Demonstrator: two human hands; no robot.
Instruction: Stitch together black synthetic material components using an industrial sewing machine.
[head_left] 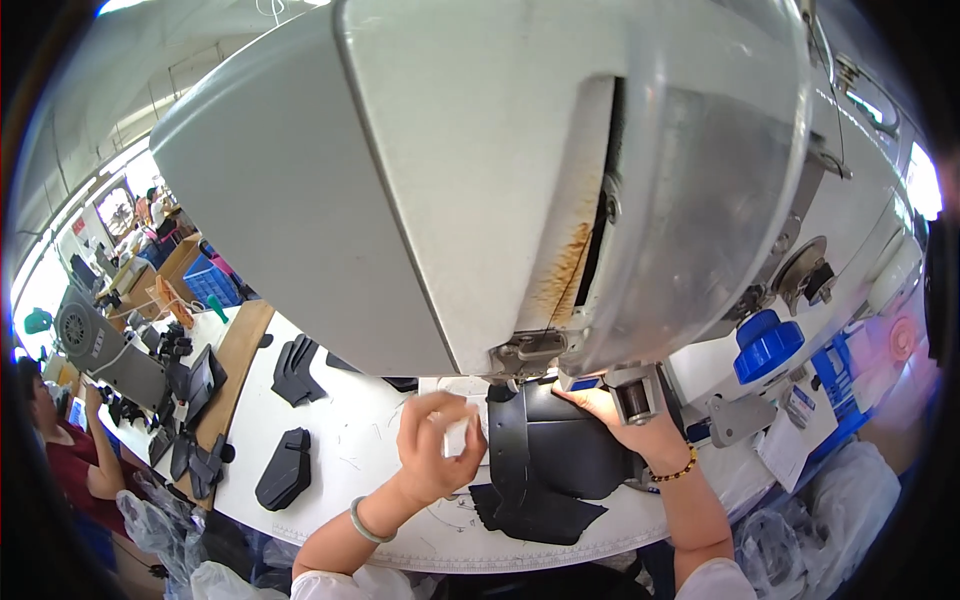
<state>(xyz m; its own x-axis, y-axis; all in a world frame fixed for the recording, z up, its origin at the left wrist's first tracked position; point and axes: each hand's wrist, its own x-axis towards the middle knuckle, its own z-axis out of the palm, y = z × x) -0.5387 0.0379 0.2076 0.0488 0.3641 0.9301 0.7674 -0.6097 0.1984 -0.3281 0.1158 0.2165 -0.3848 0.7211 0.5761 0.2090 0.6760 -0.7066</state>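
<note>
A black leather-like piece [575,460] with a flat strip along its left side lies under the head of a large grey sewing machine [440,200]. My right hand [635,425] reaches in at its far right edge, fingers on the black material; the machine's parts partly cover this hand. Just left of the piece, my left hand [437,447] is raised above the white table, thumb and forefinger curled into a ring with their tips together. Whatever may be between those tips is too small to make out. The needle area is mostly hidden behind the machine head.
Black cut pieces [285,470] lie in stacks on the white table [345,460], left of my hands. A blue knob [768,346] juts out at the right. Clear plastic bags [850,510] bulge at the lower right. A person in a dark red top [75,465] works at the far left.
</note>
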